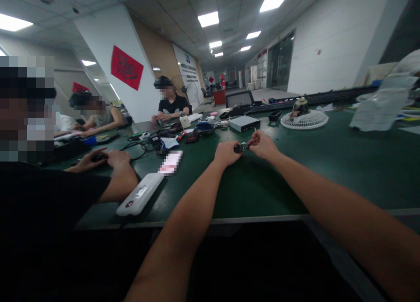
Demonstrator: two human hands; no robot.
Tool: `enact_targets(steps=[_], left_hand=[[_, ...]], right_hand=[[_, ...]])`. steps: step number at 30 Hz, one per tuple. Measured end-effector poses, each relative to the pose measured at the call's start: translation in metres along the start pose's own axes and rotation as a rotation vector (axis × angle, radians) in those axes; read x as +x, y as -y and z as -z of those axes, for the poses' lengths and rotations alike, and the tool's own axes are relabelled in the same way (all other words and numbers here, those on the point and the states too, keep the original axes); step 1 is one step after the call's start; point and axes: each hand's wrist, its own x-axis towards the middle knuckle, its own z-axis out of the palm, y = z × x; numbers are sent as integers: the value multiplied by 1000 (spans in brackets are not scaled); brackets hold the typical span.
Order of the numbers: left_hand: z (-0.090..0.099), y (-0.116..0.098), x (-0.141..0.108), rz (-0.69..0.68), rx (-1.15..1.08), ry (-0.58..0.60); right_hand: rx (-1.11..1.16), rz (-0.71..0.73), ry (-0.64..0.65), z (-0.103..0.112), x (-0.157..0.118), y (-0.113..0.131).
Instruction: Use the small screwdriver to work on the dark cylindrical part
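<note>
Left hand [228, 153] and right hand [263, 145] are close together, fingers curled in, pinching a small black part [239, 148] between them. The part is held just above the green bench [272, 184], near its middle. It is too small to tell what it is.

Just past the hands, a silver box [244, 123] lies flat, closed. To its right is a small black tray [274, 115], inside not visible. A white fan [304, 119] lies face up with a dark object [300, 106] on its grille. Far right, a crumpled clear bag [380, 109] sits on the bench, contents not visible.

Left of the hands, a dark bowl [205, 129] holds something blue, with a white bottle [184, 121] just beside it. Black cables [141, 146] run across the bench. Nearer the edge are a white phone case [139, 194] and a pixelated card [170, 162].

A co-worker's hands [108, 157] rest on a black object at the left. Two more co-workers [172, 105] [101, 118] sit farther along. The red banner [127, 67] and wall sign [187, 70] have writing, unreadable here.
</note>
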Motion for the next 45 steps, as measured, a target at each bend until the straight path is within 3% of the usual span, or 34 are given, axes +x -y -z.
enact_targets(steps=[7, 11, 23, 27, 33, 39, 45], left_hand=[[5, -5, -1, -63, -35, 7], [5, -6, -1, -84, -68, 7], [6, -5, -1, -149, -80, -7], [4, -5, 0, -129, -104, -45], [4, -4, 0, -37, -39, -58], [3, 1, -1, 58, 39, -57], [3, -2, -1, 33, 24, -68]], right_hand=[[81, 74, 40, -1, 0, 0], [7, 79, -3, 1, 1, -3], [-206, 23, 40, 0, -3, -3], [-259, 54, -15, -1, -3, 0], [35, 29, -65, 2, -4, 10], [236, -20, -193, 7, -4, 20], [265, -61, -133, 3, -2, 17]])
